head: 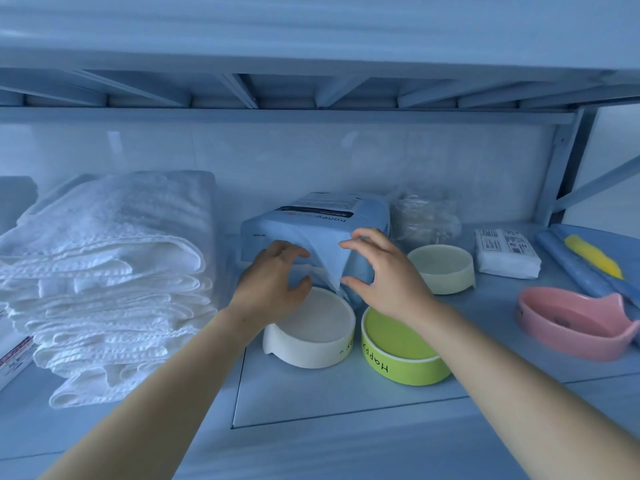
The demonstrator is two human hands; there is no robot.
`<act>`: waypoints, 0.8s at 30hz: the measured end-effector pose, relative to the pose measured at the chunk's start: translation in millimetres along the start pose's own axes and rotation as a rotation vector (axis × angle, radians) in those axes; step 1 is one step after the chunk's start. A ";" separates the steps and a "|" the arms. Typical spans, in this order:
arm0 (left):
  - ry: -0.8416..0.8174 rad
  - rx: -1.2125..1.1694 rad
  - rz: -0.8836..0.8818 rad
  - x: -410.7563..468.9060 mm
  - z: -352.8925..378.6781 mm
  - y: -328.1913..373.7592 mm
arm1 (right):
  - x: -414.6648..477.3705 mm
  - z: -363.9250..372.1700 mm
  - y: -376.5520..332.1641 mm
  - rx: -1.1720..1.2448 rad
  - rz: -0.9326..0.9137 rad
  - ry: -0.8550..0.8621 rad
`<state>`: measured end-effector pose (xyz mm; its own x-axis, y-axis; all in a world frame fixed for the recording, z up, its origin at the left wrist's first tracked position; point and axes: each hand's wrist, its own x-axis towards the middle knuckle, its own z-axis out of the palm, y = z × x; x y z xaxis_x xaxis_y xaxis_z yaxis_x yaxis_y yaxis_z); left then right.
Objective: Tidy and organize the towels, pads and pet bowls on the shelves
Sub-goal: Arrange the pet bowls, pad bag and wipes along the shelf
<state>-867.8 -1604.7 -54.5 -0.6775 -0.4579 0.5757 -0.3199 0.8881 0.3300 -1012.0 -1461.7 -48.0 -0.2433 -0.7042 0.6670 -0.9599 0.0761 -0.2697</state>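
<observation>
Near the left edge of the shelf: a tall stack of folded white towels, a little uneven at the front.

At the back edge, about the middle: a blue pack of pads, lying flat, with one loose pad sheet hanging down over its front side.

Left hand at the left of this sheet, right hand at the right of it. Both half open, fingers bent, thumb apart from the fingers, tips touching the sheet. Cannot tell if either one really holds it.

Just in front of the pack, under the hands: a white bowl and a green bowl, side by side, very close together.

Right of the pack: a cream bowl, and behind it a crumpled clear bag.

Further toward the right edge: a small white packet, then a pink bowl nearer the front. Behind the pink bowl, at the right edge: a long blue thing with a yellow piece on it.
</observation>
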 end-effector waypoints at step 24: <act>-0.123 0.101 -0.233 -25.7 3.7 9.3 | 28.4 2.1 22.7 0.000 -0.200 -0.020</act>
<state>-855.8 -1584.5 -69.0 -0.6509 -0.6476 0.3961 -0.5370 0.7616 0.3627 -1040.4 -1481.5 -36.6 -0.0446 -0.7193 0.6933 -0.9889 -0.0667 -0.1328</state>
